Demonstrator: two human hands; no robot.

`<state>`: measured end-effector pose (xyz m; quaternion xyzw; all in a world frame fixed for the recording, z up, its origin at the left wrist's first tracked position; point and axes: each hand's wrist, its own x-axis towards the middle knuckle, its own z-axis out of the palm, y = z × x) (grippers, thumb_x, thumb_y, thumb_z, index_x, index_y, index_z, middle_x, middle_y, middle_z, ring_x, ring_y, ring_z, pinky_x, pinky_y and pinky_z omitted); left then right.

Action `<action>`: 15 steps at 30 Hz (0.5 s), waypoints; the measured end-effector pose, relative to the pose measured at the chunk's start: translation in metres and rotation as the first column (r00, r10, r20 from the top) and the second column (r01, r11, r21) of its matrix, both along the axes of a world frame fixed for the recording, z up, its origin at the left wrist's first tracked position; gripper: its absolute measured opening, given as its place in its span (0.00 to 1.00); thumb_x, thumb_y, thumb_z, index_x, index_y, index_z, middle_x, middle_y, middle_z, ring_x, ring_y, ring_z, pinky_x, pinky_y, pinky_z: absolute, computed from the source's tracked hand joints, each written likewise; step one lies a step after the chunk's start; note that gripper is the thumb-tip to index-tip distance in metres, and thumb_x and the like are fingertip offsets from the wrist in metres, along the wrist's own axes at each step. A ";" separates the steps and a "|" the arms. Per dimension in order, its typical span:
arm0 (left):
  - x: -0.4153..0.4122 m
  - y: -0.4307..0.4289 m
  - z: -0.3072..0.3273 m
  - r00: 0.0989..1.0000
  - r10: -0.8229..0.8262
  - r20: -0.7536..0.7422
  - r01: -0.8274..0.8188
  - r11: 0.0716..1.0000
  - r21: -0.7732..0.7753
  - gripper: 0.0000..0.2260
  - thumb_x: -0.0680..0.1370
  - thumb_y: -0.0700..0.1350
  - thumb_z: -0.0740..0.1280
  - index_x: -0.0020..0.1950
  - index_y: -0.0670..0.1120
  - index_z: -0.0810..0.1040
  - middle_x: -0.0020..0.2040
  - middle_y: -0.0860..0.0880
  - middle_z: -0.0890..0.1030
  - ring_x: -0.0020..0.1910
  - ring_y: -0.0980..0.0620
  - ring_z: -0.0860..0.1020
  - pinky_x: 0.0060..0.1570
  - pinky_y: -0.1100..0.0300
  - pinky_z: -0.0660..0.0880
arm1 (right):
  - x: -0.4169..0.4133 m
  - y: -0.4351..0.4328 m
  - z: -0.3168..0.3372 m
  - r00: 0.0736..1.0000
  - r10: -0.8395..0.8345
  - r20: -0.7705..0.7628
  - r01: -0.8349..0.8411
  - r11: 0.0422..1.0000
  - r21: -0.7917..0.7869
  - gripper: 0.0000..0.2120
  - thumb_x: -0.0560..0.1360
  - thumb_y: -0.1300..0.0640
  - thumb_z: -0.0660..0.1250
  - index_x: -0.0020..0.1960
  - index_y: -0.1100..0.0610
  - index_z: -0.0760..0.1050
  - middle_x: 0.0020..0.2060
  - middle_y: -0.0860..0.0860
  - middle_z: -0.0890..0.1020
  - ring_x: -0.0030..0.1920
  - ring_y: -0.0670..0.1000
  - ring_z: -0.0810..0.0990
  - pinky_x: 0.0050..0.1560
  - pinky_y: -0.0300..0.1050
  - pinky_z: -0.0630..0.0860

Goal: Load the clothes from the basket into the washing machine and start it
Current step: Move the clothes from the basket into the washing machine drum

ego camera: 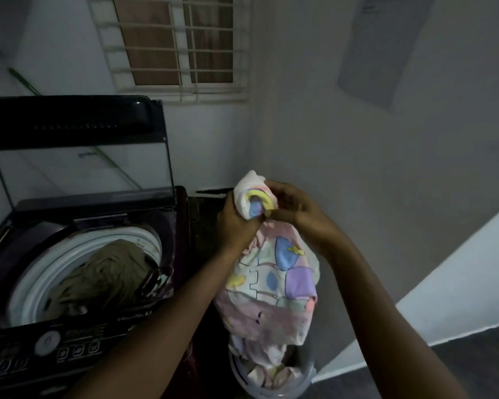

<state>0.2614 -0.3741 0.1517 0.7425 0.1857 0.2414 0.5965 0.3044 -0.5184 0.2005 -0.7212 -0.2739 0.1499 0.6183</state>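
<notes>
Both hands hold a pastel printed garment up over the laundry basket, beside the open washing machine.

The left hand (236,223) has its grip clenched around the bunched top of the pastel garment (274,286), and the right hand (293,208) pinches the same bunch from the other side, so both are grasping the cloth. The garment hangs down from the hands, its lower end reaching into the laundry basket (274,390) on the floor, where more pale clothes lie. Just to the left stands the washing machine (78,283) with its glass lid (78,168) propped upright. Inside the white-rimmed drum a brownish cloth (107,277) already lies. The control panel (46,349) runs along the machine's near edge. A barred window (173,44) sits in the wall behind.
</notes>
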 end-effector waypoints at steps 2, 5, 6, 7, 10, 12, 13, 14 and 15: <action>0.005 0.005 0.010 0.995 0.090 0.054 -0.084 0.991 -0.103 0.35 0.58 0.54 0.77 0.65 0.48 0.76 0.59 0.48 0.82 0.58 0.48 0.80 0.57 0.54 0.77 | -0.007 -0.020 -0.022 0.989 -0.140 0.048 0.145 0.980 -0.138 0.39 0.66 0.58 0.79 0.73 0.52 0.65 0.70 0.47 0.70 0.69 0.47 0.70 0.67 0.43 0.69; 0.013 0.008 0.025 0.982 0.152 0.114 -0.105 0.933 -0.343 0.28 0.59 0.50 0.78 0.57 0.50 0.80 0.52 0.51 0.84 0.52 0.52 0.83 0.56 0.51 0.79 | -0.029 -0.031 -0.060 0.983 -0.172 0.065 0.184 0.934 -0.306 0.53 0.59 0.49 0.83 0.75 0.49 0.57 0.70 0.39 0.66 0.68 0.39 0.66 0.65 0.34 0.64; 0.017 0.005 0.030 0.984 0.139 0.115 -0.075 0.895 -0.439 0.25 0.58 0.49 0.78 0.55 0.49 0.81 0.50 0.51 0.85 0.50 0.52 0.84 0.56 0.48 0.80 | -0.032 -0.025 -0.076 0.987 -0.133 0.087 0.153 0.938 -0.311 0.52 0.58 0.47 0.83 0.74 0.48 0.58 0.69 0.36 0.67 0.67 0.36 0.67 0.64 0.31 0.64; 0.020 0.001 0.034 0.987 0.117 0.109 -0.044 0.853 -0.520 0.25 0.58 0.49 0.79 0.54 0.49 0.82 0.49 0.51 0.86 0.49 0.51 0.84 0.55 0.45 0.80 | -0.034 -0.016 -0.089 0.987 -0.114 0.115 0.144 0.942 -0.304 0.48 0.60 0.46 0.82 0.72 0.47 0.60 0.67 0.36 0.69 0.66 0.34 0.68 0.64 0.29 0.65; 0.023 -0.003 0.033 0.992 0.076 0.102 0.001 0.801 -0.599 0.28 0.55 0.51 0.80 0.54 0.49 0.82 0.50 0.49 0.86 0.50 0.48 0.84 0.55 0.42 0.80 | -0.024 0.002 -0.123 0.943 -0.276 0.188 0.318 0.913 -0.256 0.25 0.71 0.56 0.74 0.66 0.51 0.71 0.60 0.41 0.77 0.61 0.40 0.74 0.60 0.37 0.71; 0.015 0.012 0.027 0.987 0.115 0.114 -0.037 0.845 -0.534 0.30 0.56 0.50 0.80 0.57 0.49 0.81 0.51 0.50 0.85 0.51 0.50 0.84 0.56 0.44 0.80 | -0.014 -0.010 -0.127 0.920 -0.348 0.178 0.385 0.887 -0.256 0.15 0.72 0.60 0.72 0.57 0.49 0.78 0.50 0.38 0.81 0.52 0.39 0.79 0.52 0.38 0.73; 0.008 0.025 0.023 0.982 0.144 0.124 -0.076 0.897 -0.436 0.30 0.57 0.50 0.80 0.59 0.49 0.80 0.52 0.52 0.85 0.52 0.52 0.83 0.56 0.49 0.80 | -0.011 -0.018 -0.122 0.921 -0.346 0.181 0.385 0.880 -0.276 0.12 0.72 0.63 0.71 0.51 0.49 0.80 0.45 0.37 0.82 0.46 0.35 0.79 0.47 0.38 0.74; 0.004 0.034 0.021 0.979 0.151 0.137 -0.104 0.948 -0.301 0.31 0.59 0.50 0.79 0.61 0.49 0.78 0.52 0.54 0.84 0.52 0.53 0.83 0.55 0.54 0.79 | -0.006 -0.030 -0.113 0.920 -0.342 0.192 0.386 0.877 -0.286 0.10 0.71 0.65 0.69 0.47 0.51 0.80 0.42 0.38 0.84 0.43 0.31 0.77 0.44 0.37 0.74; -0.001 0.042 0.020 0.982 0.135 0.132 -0.115 0.982 -0.150 0.31 0.61 0.51 0.78 0.62 0.49 0.76 0.53 0.54 0.83 0.53 0.51 0.82 0.53 0.57 0.77 | 0.001 -0.041 -0.102 0.906 -0.361 0.220 0.413 0.867 -0.279 0.09 0.70 0.64 0.67 0.46 0.54 0.81 0.43 0.42 0.85 0.42 0.31 0.76 0.42 0.36 0.74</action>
